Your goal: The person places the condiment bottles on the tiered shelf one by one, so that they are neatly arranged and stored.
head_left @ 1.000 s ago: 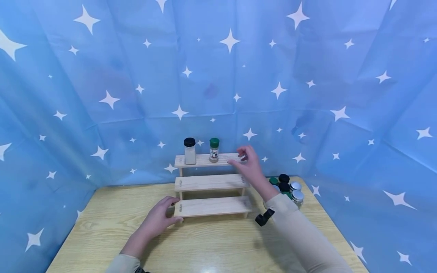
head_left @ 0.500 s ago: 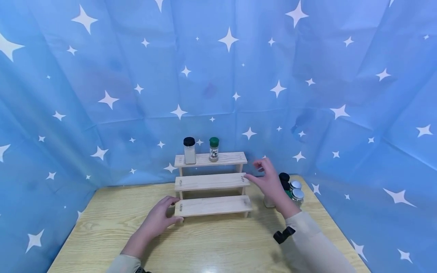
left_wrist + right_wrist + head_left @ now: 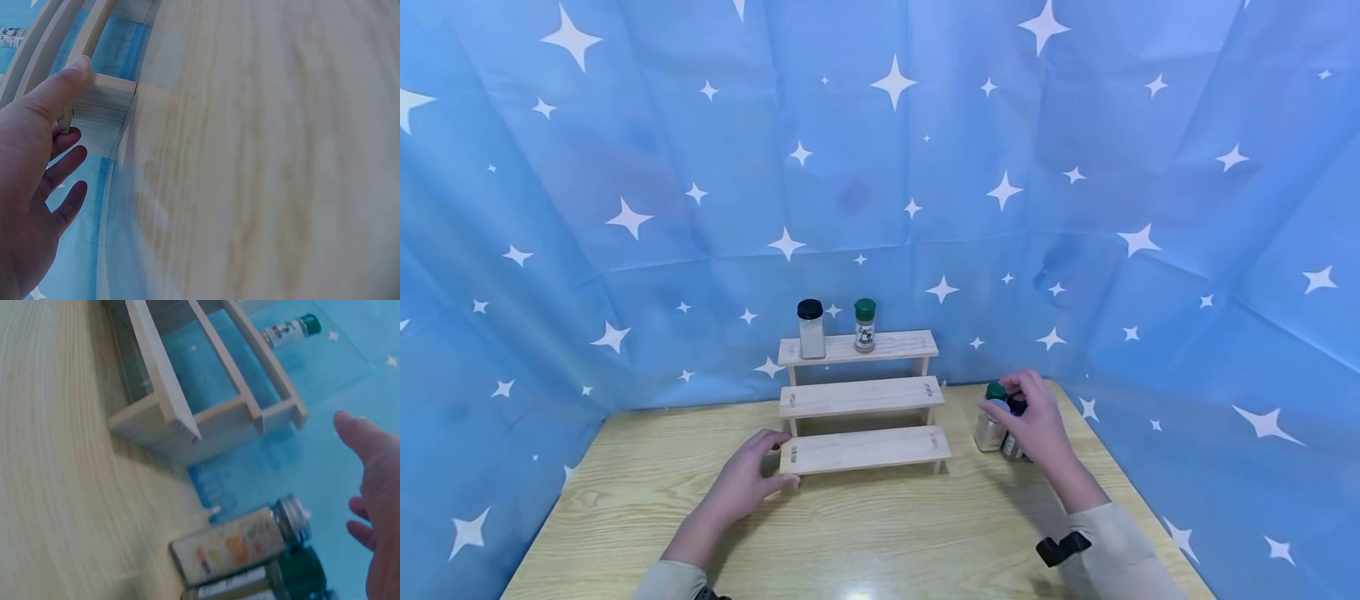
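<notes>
A three-tier wooden display rack (image 3: 865,450) stands on the table. My left hand (image 3: 745,479) holds the left end of its lowest shelf, thumb at the front and index finger behind the board in the left wrist view. On the top shelf are a black-capped jar (image 3: 812,337) of white contents and a green-capped spice jar (image 3: 865,329). My right hand (image 3: 1037,425) hovers over a cluster of jars to the right, fingers loosely bent and apart. In the right wrist view, a silver-lidded jar (image 3: 231,547) and a green-lidded jar (image 3: 300,572) stand below that hand, which partly hides the cluster from the head camera.
The wooden table (image 3: 865,533) extends in front of the rack. A blue curtain (image 3: 880,183) with white stars hangs close behind and along both sides. The jar cluster stands near the table's back right corner.
My right hand has moved from the right end of the rack's top shelf rightward and down to the jar cluster. The left hand keeps its place on the rack.
</notes>
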`<state>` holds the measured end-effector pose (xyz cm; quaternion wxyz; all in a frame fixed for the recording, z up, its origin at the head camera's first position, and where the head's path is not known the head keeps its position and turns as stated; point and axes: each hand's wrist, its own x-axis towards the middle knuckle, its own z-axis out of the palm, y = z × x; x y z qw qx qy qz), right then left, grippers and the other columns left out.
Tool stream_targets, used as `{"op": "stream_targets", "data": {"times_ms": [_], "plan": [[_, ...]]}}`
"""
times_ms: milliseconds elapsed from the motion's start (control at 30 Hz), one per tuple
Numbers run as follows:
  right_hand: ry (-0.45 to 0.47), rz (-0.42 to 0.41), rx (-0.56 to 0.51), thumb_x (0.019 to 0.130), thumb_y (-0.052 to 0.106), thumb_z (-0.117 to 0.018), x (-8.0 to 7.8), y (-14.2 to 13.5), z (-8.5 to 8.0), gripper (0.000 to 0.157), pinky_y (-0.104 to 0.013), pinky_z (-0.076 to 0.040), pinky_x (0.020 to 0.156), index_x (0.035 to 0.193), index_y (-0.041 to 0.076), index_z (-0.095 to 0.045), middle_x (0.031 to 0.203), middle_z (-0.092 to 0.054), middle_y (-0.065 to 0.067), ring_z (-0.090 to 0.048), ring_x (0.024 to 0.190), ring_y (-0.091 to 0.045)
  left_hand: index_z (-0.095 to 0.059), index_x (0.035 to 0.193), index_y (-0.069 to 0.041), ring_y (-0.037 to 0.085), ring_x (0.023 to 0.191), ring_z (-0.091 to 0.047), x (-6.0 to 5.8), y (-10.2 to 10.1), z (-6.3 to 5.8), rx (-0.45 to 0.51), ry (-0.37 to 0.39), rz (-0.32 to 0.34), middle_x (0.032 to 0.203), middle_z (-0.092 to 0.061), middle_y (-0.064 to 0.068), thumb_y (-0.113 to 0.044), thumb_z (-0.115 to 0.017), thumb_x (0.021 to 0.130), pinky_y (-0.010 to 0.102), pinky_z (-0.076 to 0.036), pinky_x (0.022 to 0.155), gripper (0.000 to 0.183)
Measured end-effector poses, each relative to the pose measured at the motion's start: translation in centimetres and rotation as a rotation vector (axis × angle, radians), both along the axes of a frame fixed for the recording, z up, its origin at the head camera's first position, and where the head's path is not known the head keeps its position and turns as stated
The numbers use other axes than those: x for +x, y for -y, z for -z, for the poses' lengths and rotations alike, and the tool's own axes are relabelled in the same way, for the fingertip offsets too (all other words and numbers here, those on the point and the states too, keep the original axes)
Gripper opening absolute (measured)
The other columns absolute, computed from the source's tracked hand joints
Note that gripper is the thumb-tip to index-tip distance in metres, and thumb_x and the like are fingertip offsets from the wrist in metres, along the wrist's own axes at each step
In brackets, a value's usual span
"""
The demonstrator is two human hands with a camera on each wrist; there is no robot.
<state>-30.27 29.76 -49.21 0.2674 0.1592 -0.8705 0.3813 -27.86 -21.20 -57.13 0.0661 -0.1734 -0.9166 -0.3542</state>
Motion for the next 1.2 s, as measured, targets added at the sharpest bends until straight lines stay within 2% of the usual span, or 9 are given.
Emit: {"op": "stream_targets", "data": {"times_ms": [167,333,567,800,1000,1200], "plan": [[0.012,0.055,0.048,0.095,0.013,-0.091,1.0,-1.3,1.0,0.041,-0.05,-0.053,0.091,0.125,0.0,-0.067,0.122,-0.062,-0.016,-0.06,0.11,-0.032,-0.062,0.154,-0.006,0.039,0.143,-0.058,0.0,-0.1,-0.1,0.001,0.013,0.001,0.152,-0.063,0.009,-0.035,-0.095,0.089,0.06,-0.047,0.12,0.078],[-0.021,0.081,0.091,0.091,0.01,-0.094,1.6,-2.2,1.8,0.043,-0.056,-0.054,0.091,0.124,-0.002,-0.068,0.12,-0.065,-0.016,-0.062,0.11,-0.034,-0.062,0.154,-0.007,0.04,0.143,-0.058,0.2,0.0,-0.1,0.002,0.008,0.004,0.152,-0.063,0.009,-0.038,-0.094,0.09,0.062,-0.047,0.12,0.079],[-0.087,0.1,0.188,0.084,0.008,-0.099,1.9,-3.1,2.2,0.047,-0.05,-0.052,0.084,0.121,-0.002,-0.07,0.115,-0.069,-0.015,-0.064,0.106,-0.036,-0.062,0.154,-0.008,0.038,0.141,-0.059,0.1,0.1,-0.1,-0.003,-0.005,0.01,0.15,-0.064,0.009,-0.038,-0.094,0.089,0.061,-0.048,0.12,0.078],[-0.061,0.128,0.269,0.084,0.013,-0.099,2.2,-4.0,2.7,0.045,-0.059,-0.05,0.088,0.117,0.0,-0.072,0.11,-0.072,-0.014,-0.061,0.104,-0.037,-0.062,0.153,-0.005,0.039,0.141,-0.059,0.1,-0.1,-0.2,-0.009,0.001,0.011,0.149,-0.064,0.011,-0.035,-0.095,0.089,0.061,-0.047,0.12,0.078],[-0.032,0.149,0.334,0.085,0.016,-0.099,2.1,-4.2,3.0,0.045,-0.069,-0.047,0.095,0.119,0.002,-0.073,0.115,-0.073,-0.017,-0.06,0.113,-0.045,-0.062,0.153,-0.006,0.039,0.139,-0.061,0.1,0.0,-0.1,-0.012,-0.009,0.009,0.148,-0.065,0.01,-0.036,-0.095,0.089,0.061,-0.048,0.119,0.078],[0.004,0.167,0.367,0.087,0.013,-0.097,2.0,-4.3,3.1,0.042,-0.069,-0.046,0.096,0.121,0.002,-0.075,0.121,-0.071,-0.02,-0.057,0.115,-0.044,-0.062,0.153,-0.007,0.039,0.14,-0.06,0.0,0.1,0.0,-0.013,-0.007,0.01,0.148,-0.065,0.009,-0.039,-0.095,0.089,0.061,-0.048,0.119,0.078]]}}
